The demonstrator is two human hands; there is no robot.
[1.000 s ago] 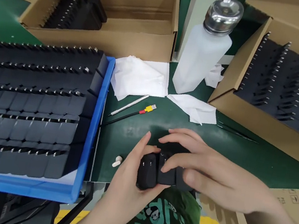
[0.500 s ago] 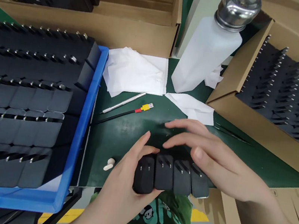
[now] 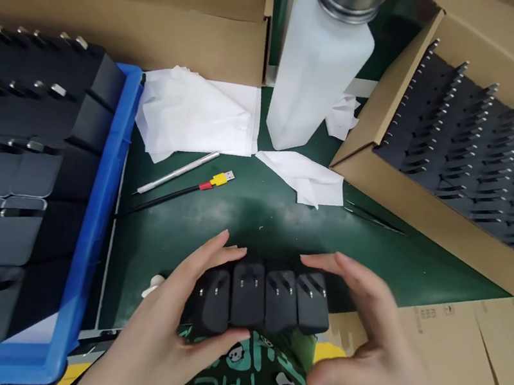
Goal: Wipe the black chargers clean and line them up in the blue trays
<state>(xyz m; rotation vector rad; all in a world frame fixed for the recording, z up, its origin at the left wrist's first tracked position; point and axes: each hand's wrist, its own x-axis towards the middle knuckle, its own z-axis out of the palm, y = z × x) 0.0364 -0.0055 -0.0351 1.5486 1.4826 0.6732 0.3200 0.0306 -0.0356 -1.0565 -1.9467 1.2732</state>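
1. Four black chargers [image 3: 264, 298] sit side by side in a row at the near edge of the green mat [image 3: 253, 218], prongs folded flat on top.
2. Left hand [image 3: 166, 334] is clamped on the leftmost one, thumb underneath at the front and fingers over the back. Right hand [image 3: 360, 339] is curved around the right end of the row, index fingertip touching the back of the last charger, thumb hanging loose below and off it. So that one's more of a brace than a real hold.
3. They look like hard smooth plastic, light, rigid, probably a bit slick. Nothing joins them, so I'd guess the row buckles unless it's squeezed from both ends.
4. Best spots to take hold: the two outer side faces, pressing inward.
5. Nearby: blue tray [image 3: 103, 207] to the left, bottle [image 3: 317, 72] and wipes [image 3: 196, 114] behind.
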